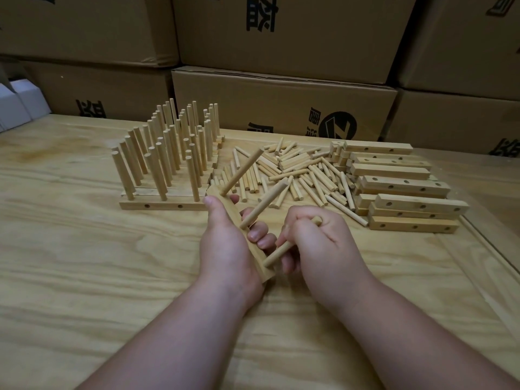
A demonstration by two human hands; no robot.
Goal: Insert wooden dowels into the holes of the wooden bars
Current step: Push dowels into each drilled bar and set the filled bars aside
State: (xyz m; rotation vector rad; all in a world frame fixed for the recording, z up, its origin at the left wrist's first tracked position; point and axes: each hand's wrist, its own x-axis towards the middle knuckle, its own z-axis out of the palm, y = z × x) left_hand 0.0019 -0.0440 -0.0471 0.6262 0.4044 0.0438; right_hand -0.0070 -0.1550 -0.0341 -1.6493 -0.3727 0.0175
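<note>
My left hand [225, 243] grips a wooden bar [233, 218] held on edge above the table, its length running away from me. Two dowels [243, 171] stick out of the bar to the upper right. My right hand [315, 243] grips a third dowel [277, 256] whose tip sits at the bar's near hole. A heap of loose dowels [295, 170] lies behind the hands. Bare bars [399, 190] with holes are stacked at the right.
Several bars filled with upright dowels [166, 153] stand in rows at the left on the plywood table [84, 263]. Cardboard boxes [281, 102] wall off the far edge. A raised wooden strip [489, 249] borders the table's right side.
</note>
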